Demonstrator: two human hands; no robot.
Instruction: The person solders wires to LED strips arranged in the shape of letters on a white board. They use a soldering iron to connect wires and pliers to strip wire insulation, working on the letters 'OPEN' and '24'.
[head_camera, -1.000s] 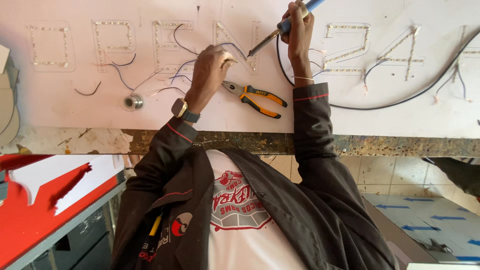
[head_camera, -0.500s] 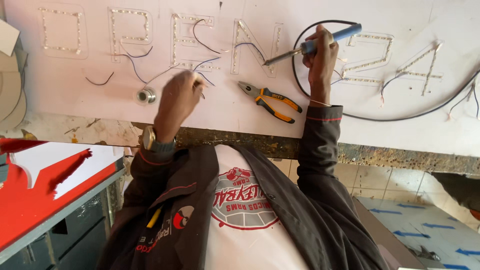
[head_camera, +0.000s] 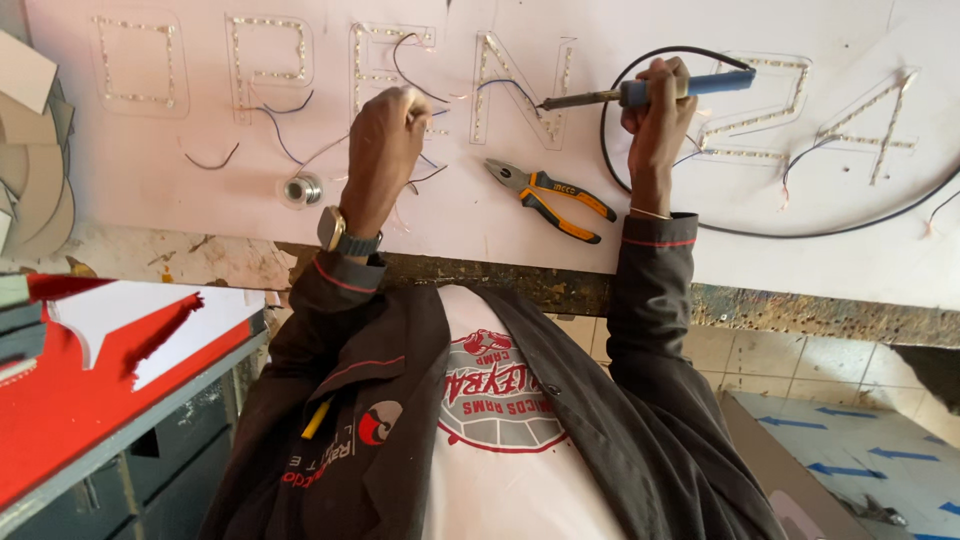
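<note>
Two hands are at work on the white sign board (head_camera: 480, 225), which has letter shapes made of tiny lights. Our right hand (head_camera: 655, 120) is closed tight round the blue handle of the soldering iron (head_camera: 640, 93), and its tip hangs just over a letter in the middle. Our left hand (head_camera: 385, 140) is curled shut and seems to pinch a thin wire (head_camera: 325, 152) that runs back to the solder spool (head_camera: 300, 190) on the board.

We think the step in hand is joining wires to the lights. The next move needs a steady tip set right where wire and light strip meet.

We see no box or bowl. The orange pliers (head_camera: 550, 198) lie loose between our hands.
</note>
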